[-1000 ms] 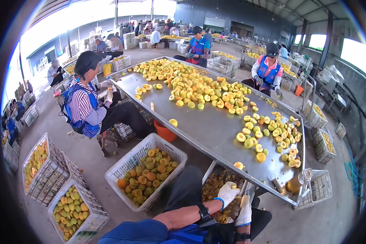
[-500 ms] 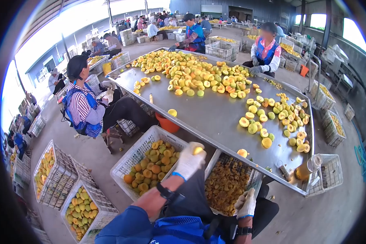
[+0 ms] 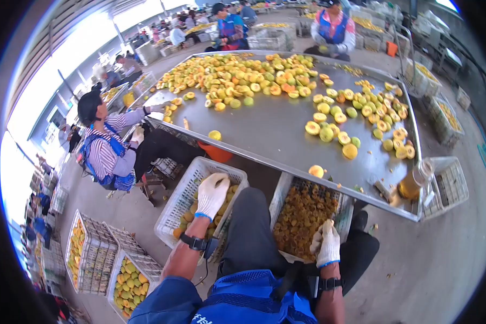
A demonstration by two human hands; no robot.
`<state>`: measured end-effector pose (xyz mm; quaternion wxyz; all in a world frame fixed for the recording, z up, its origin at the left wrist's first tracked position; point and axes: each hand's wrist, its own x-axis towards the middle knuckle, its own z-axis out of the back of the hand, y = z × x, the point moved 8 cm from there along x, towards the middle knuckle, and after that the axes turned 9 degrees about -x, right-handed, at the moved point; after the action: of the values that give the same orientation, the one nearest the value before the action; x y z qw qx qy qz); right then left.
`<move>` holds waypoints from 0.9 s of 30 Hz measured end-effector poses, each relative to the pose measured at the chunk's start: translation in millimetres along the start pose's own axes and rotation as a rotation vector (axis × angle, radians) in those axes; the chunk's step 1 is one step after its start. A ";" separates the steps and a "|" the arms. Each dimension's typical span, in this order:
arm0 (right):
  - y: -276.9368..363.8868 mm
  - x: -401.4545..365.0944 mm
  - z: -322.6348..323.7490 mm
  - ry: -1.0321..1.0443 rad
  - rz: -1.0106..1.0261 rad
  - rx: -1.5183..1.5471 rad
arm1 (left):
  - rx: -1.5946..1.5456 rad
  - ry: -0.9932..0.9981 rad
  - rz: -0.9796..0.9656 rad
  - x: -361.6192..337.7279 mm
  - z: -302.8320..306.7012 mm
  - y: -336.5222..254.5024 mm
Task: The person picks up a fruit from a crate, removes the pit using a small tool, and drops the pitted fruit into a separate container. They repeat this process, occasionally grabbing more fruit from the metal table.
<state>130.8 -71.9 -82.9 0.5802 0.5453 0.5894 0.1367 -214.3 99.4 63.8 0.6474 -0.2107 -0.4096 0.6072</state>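
My left hand [image 3: 213, 194], in a white glove, is over a white plastic crate [image 3: 179, 185] of yellow-green peaches [image 3: 188, 216]. Its fingers are curled, and whatever they may hold is hidden. Gloved too, my right hand [image 3: 327, 244] is closed at the near right corner of a second crate [image 3: 279, 194], which is filled with brown peach pits [image 3: 302, 221]. I cannot make out what is inside that fist. Beyond both crates, halved peaches [image 3: 237, 81] lie heaped on a metal table [image 3: 264, 132], with a smaller group [image 3: 372, 113] at right.
A jar of amber liquid [image 3: 413, 179] stands at the table's near right corner, beside an empty-looking crate [image 3: 451, 186]. An orange bucket [image 3: 216, 153] sits under the near edge. Full crates [image 3: 129, 283] stand at lower left. Co-workers [image 3: 110, 146] sit around the table.
My left hand has moved left and down from the table side, over the peach crate; the fruit seen in it before no longer shows. My right hand stays closed by the pits. The view has tilted down.
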 end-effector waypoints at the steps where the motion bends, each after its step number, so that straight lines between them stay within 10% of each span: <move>1: -2.9 3.4 2.9 -0.003 0.009 -0.008 | -0.048 0.067 -0.044 4.3 -19.9 -25.4; 7: 2.5 -1.1 10.7 -0.068 0.089 -0.021 | -0.067 0.384 -0.389 17.3 -162.1 -129.8; 12: -5.1 3.6 13.0 -0.045 0.069 -0.012 | 0.300 0.532 -0.317 34.2 -280.8 -131.9; 22: -6.3 5.3 14.2 -0.081 0.051 -0.098 | 0.450 0.659 -0.283 54.3 -343.5 -114.2; 25: -3.6 4.6 14.6 -0.082 0.084 -0.089 | 0.196 0.532 -0.338 57.5 -319.0 -119.1; 27: -5.3 1.1 15.3 -0.087 0.082 -0.087 | -0.551 0.449 0.008 56.8 -286.8 -107.8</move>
<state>141.3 -80.1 -92.2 0.6223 0.5487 0.5343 0.1618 73.2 199.6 -2.6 0.6380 -0.5072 -0.4045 0.4149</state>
